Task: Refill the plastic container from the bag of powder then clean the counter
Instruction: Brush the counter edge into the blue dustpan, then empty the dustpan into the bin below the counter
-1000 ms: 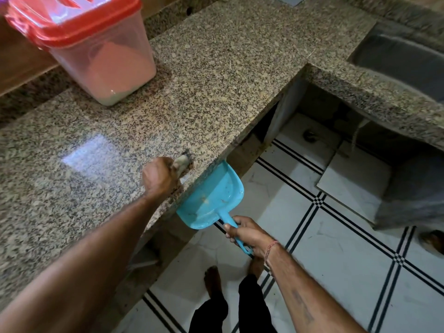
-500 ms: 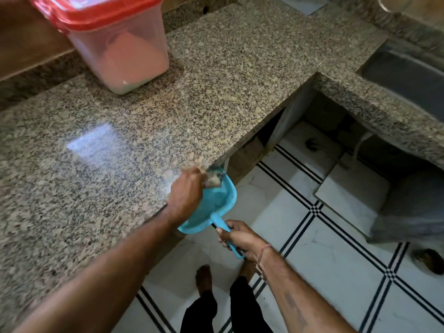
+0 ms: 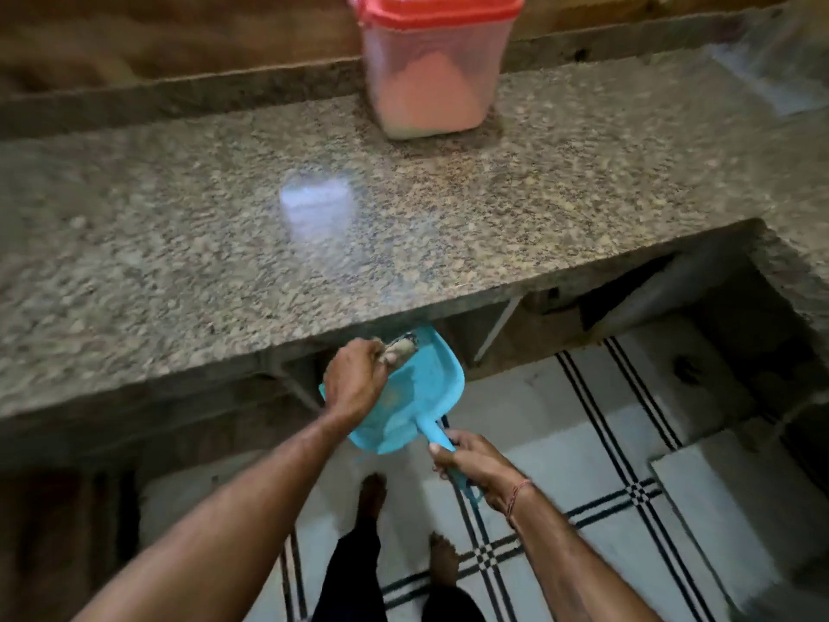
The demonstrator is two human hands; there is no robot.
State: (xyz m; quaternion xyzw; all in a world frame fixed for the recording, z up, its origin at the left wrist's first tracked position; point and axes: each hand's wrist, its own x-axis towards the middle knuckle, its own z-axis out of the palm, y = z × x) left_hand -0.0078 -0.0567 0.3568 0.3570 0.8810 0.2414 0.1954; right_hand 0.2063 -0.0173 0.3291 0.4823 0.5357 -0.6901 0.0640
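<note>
1. Because your right hand (image 3: 475,464) is closed around only the thin handle of the blue dustpan (image 3: 412,397), the pan hangs out from that grip with its mouth tucked just under the front edge of the counter (image 3: 224,262). If your wrist rolls, I judge the swept powder would slide off onto the tiled floor (image 3: 673,509).

2. Your left hand (image 3: 354,383) is clamped on a small brush or cloth (image 3: 401,347); blur hides which it is. It sits over the pan's upper left corner, touching or nearly touching the plastic. A hard flick there could throw dust past the pan's rim, or knock the pan out of line.

3. A pale yellowish smear shows inside the pan, probably powder. Tilt the mouth downward and it spills, likely onto your bare feet (image 3: 372,491) below.

4. If a gap opens between the pan's lip and the counter's edge, anything still being brushed off would fall between them.

5. The plastic container (image 3: 433,83) stands well apart from your hands, at the back of the counter against the wall. Its red lid (image 3: 435,11) is on and pinkish powder is heaped inside. It looks safe from the sweeping, so a careless elbow is the only threat I see.

6. No bag of powder is in view.

7. No brand, label or writing can be read anywhere; the frame is too blurred for fine print.
</note>
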